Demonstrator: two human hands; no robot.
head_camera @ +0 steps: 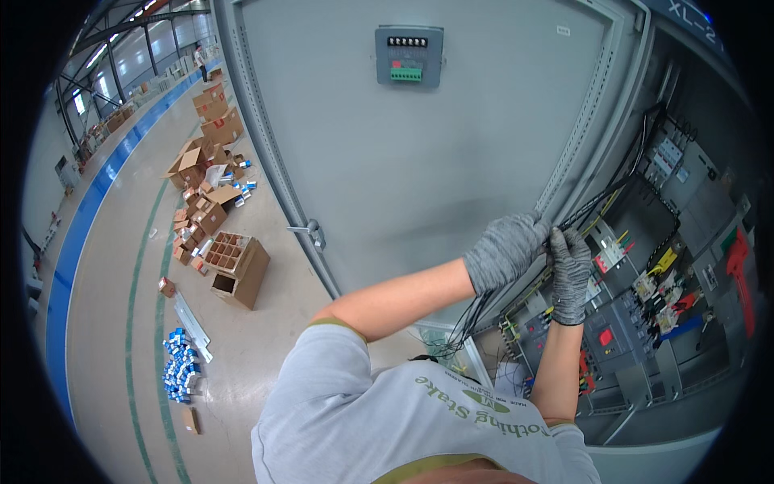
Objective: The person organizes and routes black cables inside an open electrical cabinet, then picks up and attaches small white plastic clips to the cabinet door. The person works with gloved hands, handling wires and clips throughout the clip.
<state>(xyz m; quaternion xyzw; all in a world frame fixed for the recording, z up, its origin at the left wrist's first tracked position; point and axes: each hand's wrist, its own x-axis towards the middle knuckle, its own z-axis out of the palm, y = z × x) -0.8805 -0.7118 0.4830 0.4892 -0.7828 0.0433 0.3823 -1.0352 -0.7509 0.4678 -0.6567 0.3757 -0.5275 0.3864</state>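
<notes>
A bundle of thin black wires [580, 209] runs from inside the grey electrical cabinet to the hinge side of its door [393, 163]. My left hand [511, 251], in a grey knitted glove, is closed around the bundle by the door's perforated edge strip. Loose black wire ends [468, 320] hang below it. My right hand [568, 272], gloved alike, pinches the same bundle just beside the left, the fingertips almost touching. What lies between the fingers is partly hidden. High on the door's inner face sits a panel meter [409, 57] with a green terminal block.
At the right the cabinet holds a large circuit breaker [611, 336], smaller breakers [611, 254] and a red handle [739, 278]. A door latch [315, 235] juts out. Cardboard boxes [242, 278] and small blue-white packages [180, 366] lie on the floor; a person [201, 62] stands far off.
</notes>
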